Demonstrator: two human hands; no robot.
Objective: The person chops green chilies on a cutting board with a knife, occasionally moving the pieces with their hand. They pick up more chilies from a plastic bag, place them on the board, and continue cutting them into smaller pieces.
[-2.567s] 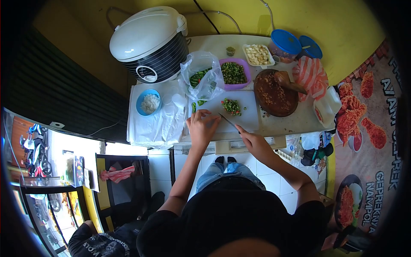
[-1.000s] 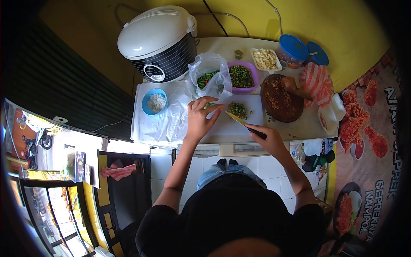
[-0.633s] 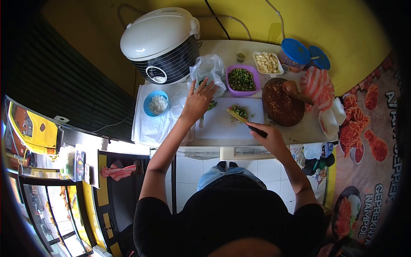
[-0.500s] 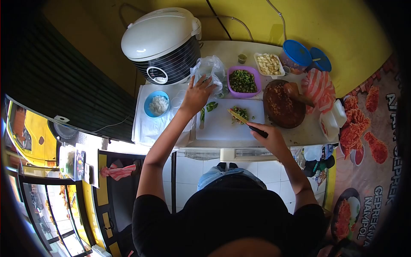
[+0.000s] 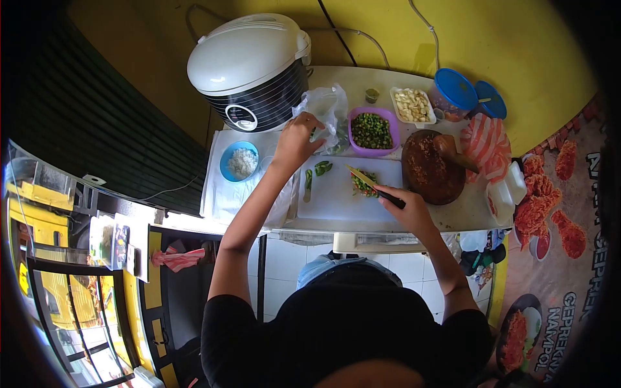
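My right hand (image 5: 411, 210) grips a knife (image 5: 388, 196) by its black handle. The yellowish blade rests over chopped green vegetable pieces (image 5: 363, 183) on the white cutting board (image 5: 336, 205). My left hand (image 5: 297, 139) is at the near left side of a clear plastic bag (image 5: 326, 103), fingers curled toward the thumb. A bit of green shows between them, too small to name. Several uncut green pieces (image 5: 322, 168) lie at the board's left. A purple container (image 5: 374, 151) of chopped greens stands behind the board.
A rice cooker (image 5: 252, 64) stands at the back left, with a blue bowl (image 5: 226, 169) of white grains before it. Right of the board is a stone mortar (image 5: 430, 184) with a pestle (image 5: 460, 155). Farther back are a white tray (image 5: 425, 121) of pale cloves and blue-lidded tubs (image 5: 455, 89).
My left hand has drawn back slightly from the bag, its fingers going from spread to curled. My right hand stays on the knife over the chopped pieces. The view has shifted slightly.
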